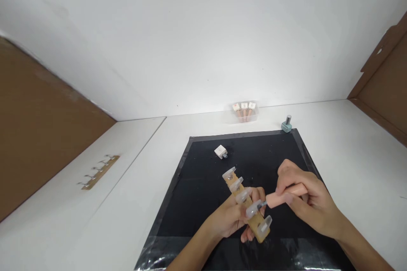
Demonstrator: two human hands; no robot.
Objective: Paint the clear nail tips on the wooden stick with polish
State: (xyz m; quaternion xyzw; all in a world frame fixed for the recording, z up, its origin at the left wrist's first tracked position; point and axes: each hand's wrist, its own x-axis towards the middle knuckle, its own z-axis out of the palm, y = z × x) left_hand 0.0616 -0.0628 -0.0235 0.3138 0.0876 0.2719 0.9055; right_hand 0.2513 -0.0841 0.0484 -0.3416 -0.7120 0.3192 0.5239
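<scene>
Left hand (229, 218) gripping nail strip (257, 221), right hand (308, 204) pinching pink brush (282, 198); both over black mat (203, 194), near its front edge

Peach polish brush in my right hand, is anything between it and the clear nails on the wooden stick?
Nothing visible; the peach polish brush meets one clear plastic nail on the wooden stick held by the left hand.
</scene>
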